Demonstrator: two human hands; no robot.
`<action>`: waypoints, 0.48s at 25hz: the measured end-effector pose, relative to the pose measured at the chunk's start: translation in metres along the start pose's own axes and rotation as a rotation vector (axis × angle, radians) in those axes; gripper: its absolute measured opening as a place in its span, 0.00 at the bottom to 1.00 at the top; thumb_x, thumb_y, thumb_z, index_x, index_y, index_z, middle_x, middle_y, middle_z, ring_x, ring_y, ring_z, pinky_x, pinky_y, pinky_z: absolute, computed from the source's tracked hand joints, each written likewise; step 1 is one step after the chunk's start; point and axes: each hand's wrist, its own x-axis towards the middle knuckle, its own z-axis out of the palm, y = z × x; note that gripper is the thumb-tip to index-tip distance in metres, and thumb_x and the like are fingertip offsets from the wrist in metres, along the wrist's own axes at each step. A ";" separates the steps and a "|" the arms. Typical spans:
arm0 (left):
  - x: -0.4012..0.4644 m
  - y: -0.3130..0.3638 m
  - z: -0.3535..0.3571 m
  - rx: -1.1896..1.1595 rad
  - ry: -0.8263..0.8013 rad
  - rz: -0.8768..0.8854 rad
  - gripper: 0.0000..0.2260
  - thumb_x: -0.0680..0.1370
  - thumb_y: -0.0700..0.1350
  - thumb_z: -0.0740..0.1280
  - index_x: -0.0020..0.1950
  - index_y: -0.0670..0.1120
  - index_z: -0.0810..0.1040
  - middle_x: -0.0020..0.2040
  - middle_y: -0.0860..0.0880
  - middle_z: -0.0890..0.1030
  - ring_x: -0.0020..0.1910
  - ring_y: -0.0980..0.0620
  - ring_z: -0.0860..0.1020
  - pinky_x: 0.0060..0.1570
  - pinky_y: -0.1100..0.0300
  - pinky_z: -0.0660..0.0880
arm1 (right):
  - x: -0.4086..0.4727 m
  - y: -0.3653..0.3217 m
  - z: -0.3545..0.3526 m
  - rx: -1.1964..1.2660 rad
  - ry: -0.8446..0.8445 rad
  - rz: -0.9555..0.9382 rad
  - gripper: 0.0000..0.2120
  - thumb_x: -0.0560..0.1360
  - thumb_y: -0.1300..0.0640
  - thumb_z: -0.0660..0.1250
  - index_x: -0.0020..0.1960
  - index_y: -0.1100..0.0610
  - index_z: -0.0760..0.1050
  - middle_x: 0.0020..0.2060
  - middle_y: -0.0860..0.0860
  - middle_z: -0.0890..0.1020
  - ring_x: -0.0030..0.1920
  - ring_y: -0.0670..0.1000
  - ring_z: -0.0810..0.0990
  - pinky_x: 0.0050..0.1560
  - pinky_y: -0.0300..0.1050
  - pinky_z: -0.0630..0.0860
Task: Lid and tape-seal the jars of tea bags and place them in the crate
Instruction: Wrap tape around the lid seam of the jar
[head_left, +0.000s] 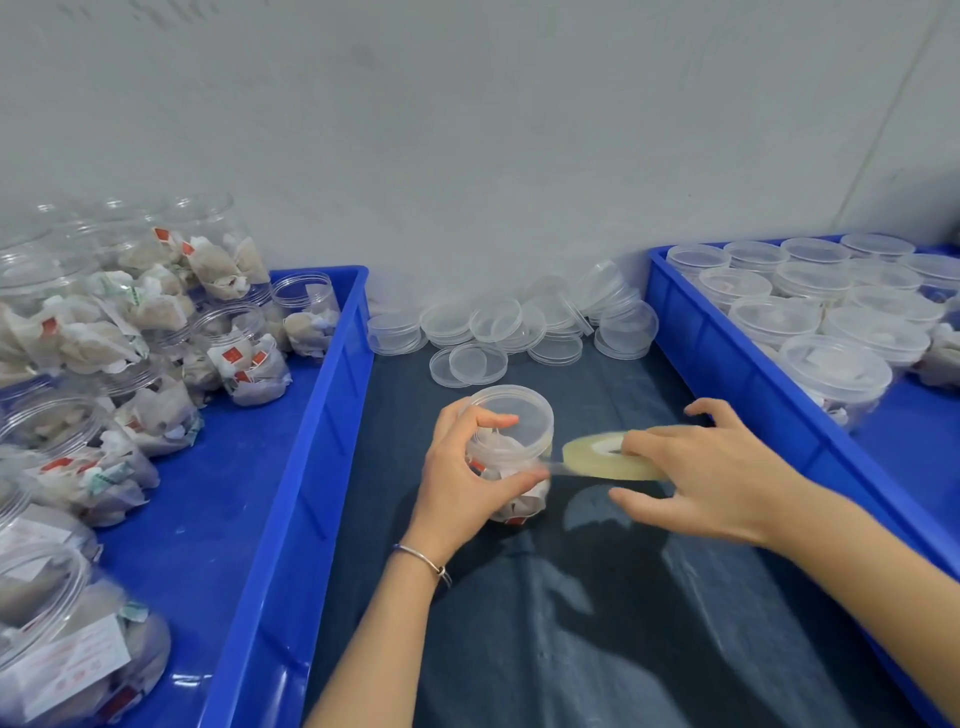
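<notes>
We see a dark tabletop (597, 623) between two blue crates. At the centre of the frame, the left hand (462, 483) curls its fingers and thumb round a clear jar (511, 452) of tea bags that stands upright on the tabletop with its lid on. Just right of it, the right hand (706, 478) holds a roll of tape (602, 457), its grip closed on the roll, with a strip of tape reaching to the jar's side. The left crate (291, 467) holds open jars of tea bags; the right crate (737, 364), at the upper right, holds lidded jars. Loose lids (498, 332) lie heaped by the wall (467, 130).
</notes>
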 end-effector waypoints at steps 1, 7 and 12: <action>0.001 -0.001 0.000 0.002 -0.005 -0.006 0.21 0.59 0.51 0.80 0.46 0.65 0.76 0.55 0.65 0.71 0.55 0.67 0.72 0.49 0.61 0.76 | -0.002 0.008 -0.004 -0.017 -0.028 -0.013 0.25 0.69 0.31 0.43 0.48 0.46 0.68 0.39 0.40 0.75 0.41 0.42 0.70 0.70 0.49 0.53; 0.002 -0.005 -0.001 -0.009 -0.013 -0.012 0.24 0.61 0.44 0.81 0.47 0.65 0.77 0.55 0.65 0.71 0.55 0.67 0.72 0.50 0.64 0.75 | -0.003 0.038 -0.012 -0.156 -0.046 0.089 0.22 0.71 0.36 0.39 0.41 0.49 0.64 0.36 0.43 0.69 0.44 0.44 0.66 0.68 0.56 0.57; 0.001 -0.004 -0.001 -0.046 -0.014 -0.028 0.23 0.61 0.42 0.81 0.46 0.64 0.77 0.57 0.61 0.72 0.56 0.66 0.72 0.52 0.61 0.76 | 0.030 0.031 -0.001 0.077 0.042 0.203 0.21 0.74 0.32 0.47 0.37 0.50 0.59 0.38 0.43 0.67 0.45 0.44 0.63 0.32 0.43 0.64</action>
